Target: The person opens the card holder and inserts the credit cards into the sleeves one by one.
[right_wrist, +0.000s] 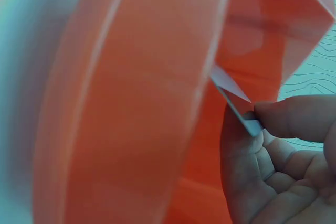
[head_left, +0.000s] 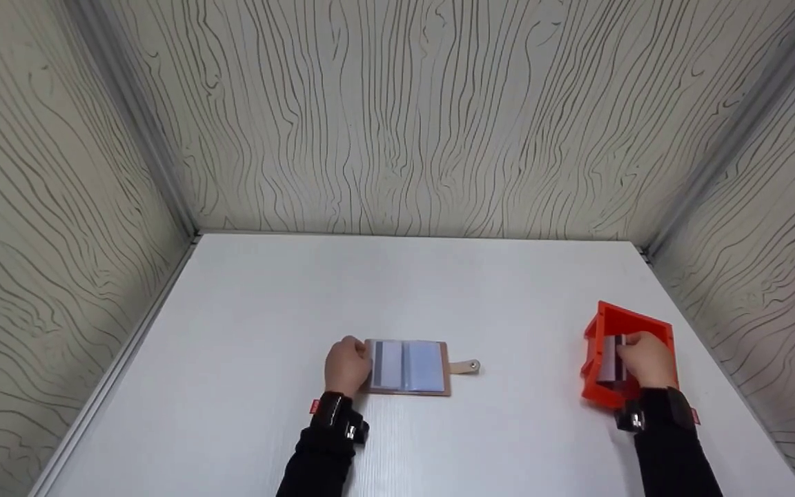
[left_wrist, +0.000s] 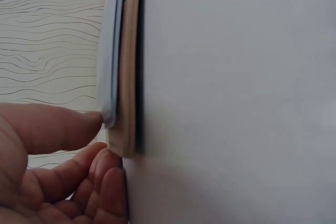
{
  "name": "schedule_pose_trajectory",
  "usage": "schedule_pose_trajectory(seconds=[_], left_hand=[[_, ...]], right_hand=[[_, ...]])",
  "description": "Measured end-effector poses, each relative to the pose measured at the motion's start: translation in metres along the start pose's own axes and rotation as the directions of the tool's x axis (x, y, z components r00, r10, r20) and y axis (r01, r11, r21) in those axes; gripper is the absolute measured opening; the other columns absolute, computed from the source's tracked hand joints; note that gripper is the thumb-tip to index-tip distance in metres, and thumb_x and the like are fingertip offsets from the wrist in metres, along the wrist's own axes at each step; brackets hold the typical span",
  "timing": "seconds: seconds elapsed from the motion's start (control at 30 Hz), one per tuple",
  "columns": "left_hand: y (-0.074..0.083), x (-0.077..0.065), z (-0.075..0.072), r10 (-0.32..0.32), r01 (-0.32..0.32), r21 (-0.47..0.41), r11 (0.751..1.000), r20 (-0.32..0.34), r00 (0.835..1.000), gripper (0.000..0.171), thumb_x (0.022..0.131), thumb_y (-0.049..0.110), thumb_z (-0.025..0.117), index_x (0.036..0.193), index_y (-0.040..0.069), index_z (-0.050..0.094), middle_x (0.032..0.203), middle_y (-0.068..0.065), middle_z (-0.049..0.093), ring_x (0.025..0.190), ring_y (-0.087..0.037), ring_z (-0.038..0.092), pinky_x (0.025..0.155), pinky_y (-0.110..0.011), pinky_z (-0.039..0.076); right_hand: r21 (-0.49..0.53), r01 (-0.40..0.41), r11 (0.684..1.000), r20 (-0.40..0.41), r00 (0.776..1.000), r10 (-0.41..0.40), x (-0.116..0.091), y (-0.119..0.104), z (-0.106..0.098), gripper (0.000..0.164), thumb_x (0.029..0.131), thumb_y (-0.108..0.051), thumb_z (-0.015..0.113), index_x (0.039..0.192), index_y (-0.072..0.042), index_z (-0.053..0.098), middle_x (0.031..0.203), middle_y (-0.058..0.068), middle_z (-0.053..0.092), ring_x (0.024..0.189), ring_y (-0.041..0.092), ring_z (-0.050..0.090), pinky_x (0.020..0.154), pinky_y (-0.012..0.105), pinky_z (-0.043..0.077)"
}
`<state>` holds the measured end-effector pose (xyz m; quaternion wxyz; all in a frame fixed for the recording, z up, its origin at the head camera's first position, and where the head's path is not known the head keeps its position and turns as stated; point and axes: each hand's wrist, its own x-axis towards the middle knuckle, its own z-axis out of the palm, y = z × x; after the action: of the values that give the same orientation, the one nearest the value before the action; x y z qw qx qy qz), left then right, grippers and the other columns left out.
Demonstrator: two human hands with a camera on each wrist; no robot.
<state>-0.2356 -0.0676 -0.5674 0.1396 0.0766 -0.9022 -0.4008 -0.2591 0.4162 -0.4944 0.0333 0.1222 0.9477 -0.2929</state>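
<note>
An opened card holder [head_left: 424, 367] lies on the table, with clear plastic sleeves inside a brown cover and a snap strap [head_left: 465, 366] pointing right. My left hand [head_left: 348, 366] holds its left edge; in the left wrist view the thumb [left_wrist: 63, 127] touches the sleeves and the curled fingers sit by the cover's corner. Over at the right, my right hand [head_left: 649, 360] reaches into a red-orange plastic bin [head_left: 635, 319]. Between thumb and fingers it pinches a card [head_left: 606, 360] with a dark stripe, whose edge shows in the right wrist view.
Everything rests on a white table [head_left: 397, 290]. Wood-grain panels [head_left: 397, 117] enclose it at the back and on both sides. The bin stands near the table's right edge, its wall [right_wrist: 136, 98] close to the right wrist camera.
</note>
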Motion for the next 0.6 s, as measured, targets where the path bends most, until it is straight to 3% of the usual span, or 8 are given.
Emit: schedule_pose_trajectory(seconds=[0.23, 0.6], left_hand=[[-0.001, 0.000, 0.002, 0.021, -0.021, 0.008, 1.000, -0.022, 1.000, 0.013, 0.090, 0.008, 0.067, 0.082, -0.002, 0.064, 0.072, -0.011, 0.061, 0.070, -0.031, 0.060, 0.068, -0.045, 0.050], [0.000, -0.001, 0.001, 0.044, -0.044, 0.005, 0.999, -0.037, 0.998, 0.013, 0.090, 0.008, 0.066, 0.081, -0.002, 0.064, 0.070, -0.010, 0.060, 0.069, -0.031, 0.060, 0.067, -0.044, 0.049]], right_hand=[[0.038, -0.007, 0.999, -0.039, 0.999, 0.008, -0.006, -0.002, -0.009, 0.045, 0.095, -0.011, 0.047, 0.125, 0.021, 0.045, 0.115, 0.039, 0.053, 0.098, 0.047, 0.051, 0.086, 0.058, 0.045], [0.057, 0.001, 0.998, -0.120, 0.993, 0.006, -0.014, -0.004, -0.021, 0.045, 0.096, -0.013, 0.046, 0.126, 0.021, 0.044, 0.115, 0.038, 0.054, 0.101, 0.046, 0.053, 0.081, 0.051, 0.046]])
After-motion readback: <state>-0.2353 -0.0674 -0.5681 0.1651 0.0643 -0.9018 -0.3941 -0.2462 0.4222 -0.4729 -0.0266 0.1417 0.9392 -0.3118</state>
